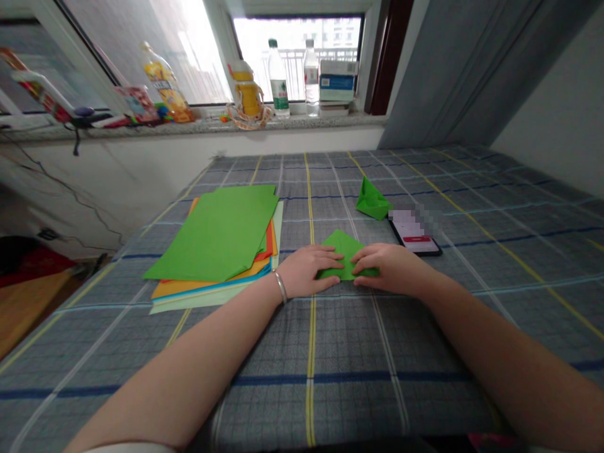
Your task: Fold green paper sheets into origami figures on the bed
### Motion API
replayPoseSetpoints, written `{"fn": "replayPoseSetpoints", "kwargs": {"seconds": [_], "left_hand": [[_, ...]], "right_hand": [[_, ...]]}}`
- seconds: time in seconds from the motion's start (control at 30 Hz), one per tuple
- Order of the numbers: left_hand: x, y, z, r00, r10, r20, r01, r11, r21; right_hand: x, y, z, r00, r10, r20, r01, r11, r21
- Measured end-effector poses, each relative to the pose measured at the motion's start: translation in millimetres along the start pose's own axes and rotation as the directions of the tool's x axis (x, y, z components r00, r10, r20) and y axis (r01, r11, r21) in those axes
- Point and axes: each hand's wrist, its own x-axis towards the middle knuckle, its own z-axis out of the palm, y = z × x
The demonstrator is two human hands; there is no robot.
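Observation:
A green sheet of paper (346, 246), folded to a roughly triangular shape with its point away from me, lies flat on the checked cloth. My left hand (317, 269) rests on its left side, fingers stretched out and lying on the paper, thumb along the near edge. On the right side my right hand (383, 267) has bent fingers and a thumb closed around the paper's edge. Both hands cover the side corners. Beyond my right hand sits a finished-looking folded green paper shape (372, 200), standing up with a pointed top.
To the left lies a stack of coloured paper (217, 233), green on top. A phone (414, 239) lies right of the folded shape. The grey plaid cloth (330, 340) covers the surface. Bottles (279, 82), a yellow cup (248, 94) and boxes (337, 82) stand on the windowsill.

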Motion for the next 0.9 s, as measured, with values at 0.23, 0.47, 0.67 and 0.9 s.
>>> {"fn": "replayPoseSetpoints", "kwargs": {"seconds": [0.23, 0.47, 0.67, 0.9], "left_hand": [[0, 2, -1.9, 0.999, -0.025, -0.027, 0.024, 0.999, -0.031], [3, -7, -0.2, 0.99, -0.139, -0.016, 0.127, 0.941, -0.315], [2, -10, -2.1, 0.985, -0.164, 0.056, 0.173, 0.92, -0.352], [3, 10, -5.6, 0.998, -0.049, 0.029, 0.045, 0.994, 0.098]], "right_hand": [[1, -4, -2, 1.0, -0.012, -0.014, 0.011, 1.0, -0.012], [3, -1, 2, 0.999, 0.037, -0.006, -0.037, 0.998, -0.042], [3, -4, 1, 0.995, 0.099, 0.012, -0.097, 0.991, -0.091], [2, -6, 1, 0.996, 0.088, -0.023, -0.09, 0.993, -0.074]]}}
